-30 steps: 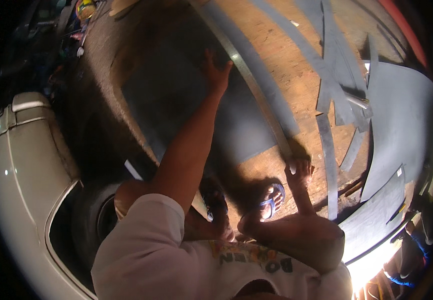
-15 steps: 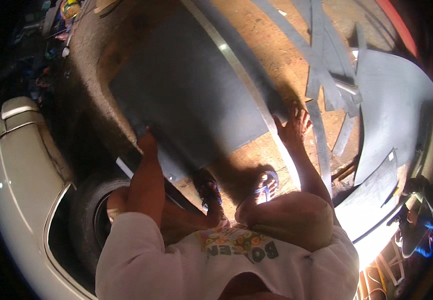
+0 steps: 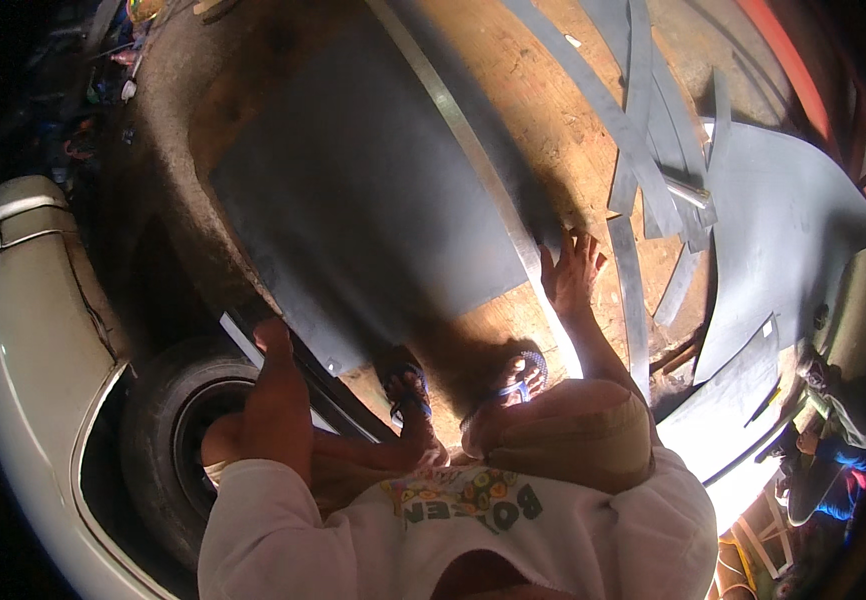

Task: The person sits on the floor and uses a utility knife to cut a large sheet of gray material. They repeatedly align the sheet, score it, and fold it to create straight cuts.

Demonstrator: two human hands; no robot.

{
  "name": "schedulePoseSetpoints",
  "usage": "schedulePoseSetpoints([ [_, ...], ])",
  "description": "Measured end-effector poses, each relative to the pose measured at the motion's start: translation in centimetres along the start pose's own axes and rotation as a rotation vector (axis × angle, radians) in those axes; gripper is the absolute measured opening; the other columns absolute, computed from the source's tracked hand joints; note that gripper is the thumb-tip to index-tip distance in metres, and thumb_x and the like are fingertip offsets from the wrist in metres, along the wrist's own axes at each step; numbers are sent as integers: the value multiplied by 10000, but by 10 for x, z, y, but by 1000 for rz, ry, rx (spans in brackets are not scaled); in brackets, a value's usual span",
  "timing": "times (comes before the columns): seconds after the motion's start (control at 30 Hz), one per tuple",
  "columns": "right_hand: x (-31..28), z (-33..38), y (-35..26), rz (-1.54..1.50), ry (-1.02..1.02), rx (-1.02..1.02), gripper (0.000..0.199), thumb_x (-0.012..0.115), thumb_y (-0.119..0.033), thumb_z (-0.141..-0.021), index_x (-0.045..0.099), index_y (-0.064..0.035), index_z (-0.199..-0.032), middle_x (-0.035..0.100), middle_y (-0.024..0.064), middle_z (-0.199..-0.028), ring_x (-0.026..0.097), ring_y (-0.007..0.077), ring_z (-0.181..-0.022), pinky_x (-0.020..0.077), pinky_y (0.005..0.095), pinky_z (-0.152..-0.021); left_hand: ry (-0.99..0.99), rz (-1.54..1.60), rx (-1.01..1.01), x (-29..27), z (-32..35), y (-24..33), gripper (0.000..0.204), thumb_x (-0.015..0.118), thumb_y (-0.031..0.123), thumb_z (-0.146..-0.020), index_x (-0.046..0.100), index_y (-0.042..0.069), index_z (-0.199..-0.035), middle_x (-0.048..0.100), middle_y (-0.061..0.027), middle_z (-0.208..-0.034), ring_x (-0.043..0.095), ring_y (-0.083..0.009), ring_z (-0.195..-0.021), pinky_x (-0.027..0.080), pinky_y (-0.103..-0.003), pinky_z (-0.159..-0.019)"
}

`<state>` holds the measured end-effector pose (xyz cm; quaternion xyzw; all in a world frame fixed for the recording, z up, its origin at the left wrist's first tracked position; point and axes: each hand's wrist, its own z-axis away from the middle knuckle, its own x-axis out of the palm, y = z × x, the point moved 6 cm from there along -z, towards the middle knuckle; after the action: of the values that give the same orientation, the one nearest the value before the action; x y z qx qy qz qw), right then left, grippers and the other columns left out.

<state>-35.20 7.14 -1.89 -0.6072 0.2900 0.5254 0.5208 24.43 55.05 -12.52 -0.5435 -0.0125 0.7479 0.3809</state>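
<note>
A large dark grey sheet (image 3: 353,190) lies on a brown wooden board (image 3: 513,310). Across its right part runs a long metal straightedge (image 3: 468,140), bright at its near end. My right hand (image 3: 575,278) rests beside the straightedge with fingers spread, its thumb side against the metal and its fingertips near the sheet's right corner. My left hand (image 3: 273,337) is low at the near left edge of the sheet, fingers curled in shadow; what it holds, if anything, is hidden.
Several grey offcut strips (image 3: 633,150) lie right of the sheet, by a larger curved grey sheet (image 3: 783,230). At left are a tyre (image 3: 178,430) and a pale car body panel (image 3: 38,350). My sandalled feet (image 3: 523,375) stand at the board's near edge.
My left hand has drawn back toward me and slightly left, off the sheet's surface to its edge. My right hand stays by the straightedge. The whole view has shifted slightly.
</note>
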Motion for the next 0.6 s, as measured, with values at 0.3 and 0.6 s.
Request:
schedulePoseSetpoints([
  [0.3,18,13,15,-25,17,46,550,701,-251,-938,559,-31,-1422,536,228,-1352,508,423,-1254,425,599,-998,11,549,-362,-41,8,70,585,627,452,-1008,672,-101,-1194,704,-272,-1189,665,-467,-1131,505,-551,-1001],
  [0.6,-3,57,-10,-408,186,-129,259,681,-9,-889,648,-21,-1146,651,188,-1104,611,384,-1051,474,483,-915,-208,-569,154,-81,31,58,518,544,413,-1053,623,-26,-1318,746,-144,-1092,755,-268,-905,574,-444,-801],
])
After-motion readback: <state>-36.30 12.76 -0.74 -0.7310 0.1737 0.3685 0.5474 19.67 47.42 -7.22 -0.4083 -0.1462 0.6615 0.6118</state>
